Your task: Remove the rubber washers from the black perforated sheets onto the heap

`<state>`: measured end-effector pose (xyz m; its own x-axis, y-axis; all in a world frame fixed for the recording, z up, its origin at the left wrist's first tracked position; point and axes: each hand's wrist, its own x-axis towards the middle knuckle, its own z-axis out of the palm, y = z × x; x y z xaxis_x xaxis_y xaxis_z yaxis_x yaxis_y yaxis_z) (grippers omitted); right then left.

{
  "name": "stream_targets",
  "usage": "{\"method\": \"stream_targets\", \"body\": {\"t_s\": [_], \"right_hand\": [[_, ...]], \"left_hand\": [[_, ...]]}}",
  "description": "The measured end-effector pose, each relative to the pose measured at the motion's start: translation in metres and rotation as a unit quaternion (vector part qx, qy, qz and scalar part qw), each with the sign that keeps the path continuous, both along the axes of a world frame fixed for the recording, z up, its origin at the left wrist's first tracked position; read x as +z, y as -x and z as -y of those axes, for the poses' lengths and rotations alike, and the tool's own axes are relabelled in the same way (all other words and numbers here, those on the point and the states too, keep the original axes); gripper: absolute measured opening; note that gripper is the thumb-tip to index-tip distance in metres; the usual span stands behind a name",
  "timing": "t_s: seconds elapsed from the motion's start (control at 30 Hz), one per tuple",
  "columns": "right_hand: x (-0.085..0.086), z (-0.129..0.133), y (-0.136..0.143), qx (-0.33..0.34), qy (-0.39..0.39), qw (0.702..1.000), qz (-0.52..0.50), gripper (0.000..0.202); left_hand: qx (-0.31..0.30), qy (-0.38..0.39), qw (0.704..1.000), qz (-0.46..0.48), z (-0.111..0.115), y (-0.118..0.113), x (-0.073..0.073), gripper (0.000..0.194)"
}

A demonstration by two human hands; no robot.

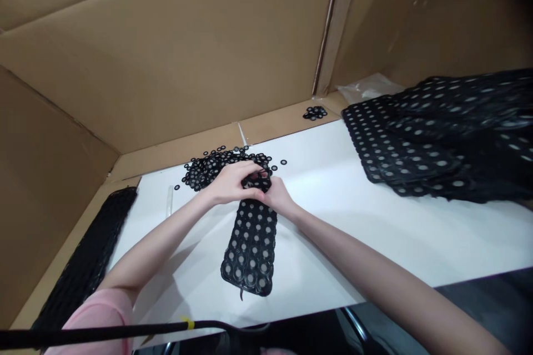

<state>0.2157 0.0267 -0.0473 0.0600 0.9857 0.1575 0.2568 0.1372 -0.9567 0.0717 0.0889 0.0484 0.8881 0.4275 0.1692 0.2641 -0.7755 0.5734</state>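
A narrow black moulded sheet (250, 244) with rows of round pale spots lies on the white table, its near end flat and a thin tail sticking out. Its far end curls up between my hands. My left hand (233, 182) is closed on that raised end, thumb along the near side. From the other side my right hand (275, 194) grips the same end, most of its fingers hidden behind the sheet and my left hand. Just beyond my hands is a pile of small black rings (200, 172), a few of them scattered loose at its edges.
Larger spotted black sheets (400, 144) are stacked at the right. A black stack (91, 249) lies along the left edge. A small ring cluster (315, 112) and a clear plastic bag (368, 89) sit by the cardboard wall (187, 66). A black cable (104, 334) crosses the foreground.
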Motion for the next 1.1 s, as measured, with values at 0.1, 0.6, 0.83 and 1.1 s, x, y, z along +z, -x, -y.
{"method": "stream_targets", "body": {"t_s": [0.1, 0.6, 0.83, 1.1], "right_hand": [[-0.001, -0.001, 0.000, -0.004, 0.011, 1.000, 0.002, 0.026], [0.004, 0.001, 0.004, 0.027, -0.030, 0.993, 0.110, 0.019], [0.004, 0.003, 0.005, 0.012, -0.029, 0.992, 0.124, 0.022], [0.000, 0.001, 0.004, 0.029, -0.033, 0.989, 0.140, 0.014]], "left_hand": [[0.035, -0.009, 0.999, -0.023, 0.006, -0.009, -0.002, 0.024], [0.090, 0.346, 0.933, -0.044, -0.005, 0.005, -0.007, 0.018], [0.094, 0.298, 0.949, -0.024, 0.000, 0.008, -0.005, 0.019], [0.045, 0.317, 0.943, -0.093, -0.003, 0.009, -0.009, 0.014]]}}
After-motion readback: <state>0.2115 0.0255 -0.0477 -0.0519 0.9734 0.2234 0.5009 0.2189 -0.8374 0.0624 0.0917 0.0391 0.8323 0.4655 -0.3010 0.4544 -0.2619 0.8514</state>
